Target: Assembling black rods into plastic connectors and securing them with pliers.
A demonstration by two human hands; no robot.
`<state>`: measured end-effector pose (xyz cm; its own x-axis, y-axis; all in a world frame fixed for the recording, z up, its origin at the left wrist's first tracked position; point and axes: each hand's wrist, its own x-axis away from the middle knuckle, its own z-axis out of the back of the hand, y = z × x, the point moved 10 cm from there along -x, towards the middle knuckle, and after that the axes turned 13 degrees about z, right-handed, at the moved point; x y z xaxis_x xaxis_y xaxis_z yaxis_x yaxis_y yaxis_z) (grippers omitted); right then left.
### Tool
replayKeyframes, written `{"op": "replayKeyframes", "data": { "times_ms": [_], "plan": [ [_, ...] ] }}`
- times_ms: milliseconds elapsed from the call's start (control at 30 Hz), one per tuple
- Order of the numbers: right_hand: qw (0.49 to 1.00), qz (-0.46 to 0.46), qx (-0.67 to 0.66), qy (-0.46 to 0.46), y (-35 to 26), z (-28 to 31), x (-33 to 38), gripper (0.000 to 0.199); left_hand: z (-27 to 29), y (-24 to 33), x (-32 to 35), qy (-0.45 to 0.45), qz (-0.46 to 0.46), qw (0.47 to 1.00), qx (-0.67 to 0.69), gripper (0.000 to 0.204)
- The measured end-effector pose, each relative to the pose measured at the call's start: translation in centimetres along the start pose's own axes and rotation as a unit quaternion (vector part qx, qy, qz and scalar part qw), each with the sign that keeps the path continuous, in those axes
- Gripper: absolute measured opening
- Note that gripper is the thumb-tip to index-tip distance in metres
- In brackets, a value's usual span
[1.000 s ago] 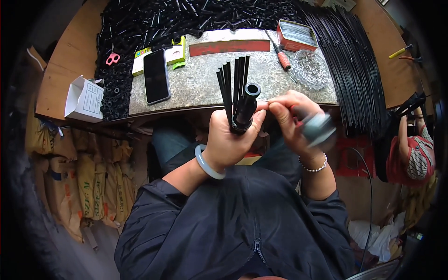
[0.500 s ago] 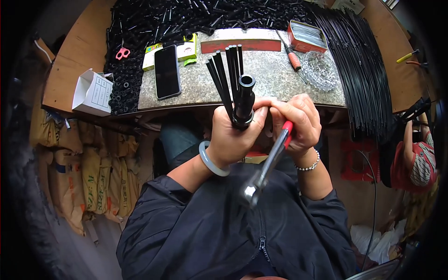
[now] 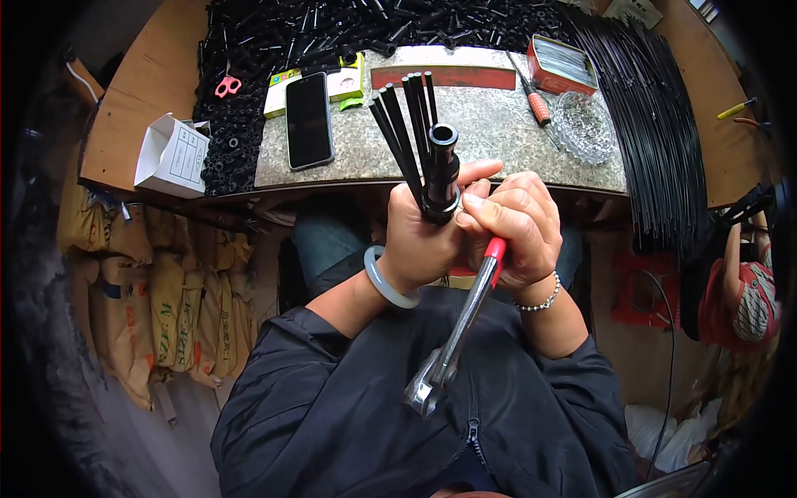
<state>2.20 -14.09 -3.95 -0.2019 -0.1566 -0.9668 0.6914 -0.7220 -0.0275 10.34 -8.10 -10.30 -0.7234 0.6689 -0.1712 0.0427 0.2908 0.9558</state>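
The black tube (image 3: 442, 170) stands roughly upright in the left hand (image 3: 422, 249), just short of the surface's (image 3: 490, 116) near edge; that hand's fingers wrap it together with thin black rods (image 3: 396, 137). The right hand (image 3: 523, 224) holds red-handled pliers (image 3: 463, 332), head toward the near side; its thumb and forefinger pinch beside the tube, contents indiscernible. Risks: a slack left grip could let rods splay; swinging pliers could snag the jacket (image 3: 357, 407).

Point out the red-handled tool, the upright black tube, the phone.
Red-handled tool (image 3: 468, 316): head view, on its metal shaft.
Black tube (image 3: 441, 172): head view, middle of its side wall.
Phone (image 3: 309, 122): head view, middle of its dark screen.
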Motion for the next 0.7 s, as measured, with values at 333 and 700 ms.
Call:
{"op": "replayKeyframes", "data": {
  "times_ms": [333, 700],
  "plan": [
    [0.999, -0.035, -0.034, -0.008, 0.8, -0.4, -0.4, 0.021, 0.4, 0.6, 0.0, 0.023, -0.038, 0.996, -0.081, 0.035],
    [0.887, -0.357, -0.172, -0.238, 5.3, -2.4, 0.3, 0.035, 3.5, 0.2, -0.5, 0.104, 0.072, 0.992, 0.005, 0.021]
  ]
}}
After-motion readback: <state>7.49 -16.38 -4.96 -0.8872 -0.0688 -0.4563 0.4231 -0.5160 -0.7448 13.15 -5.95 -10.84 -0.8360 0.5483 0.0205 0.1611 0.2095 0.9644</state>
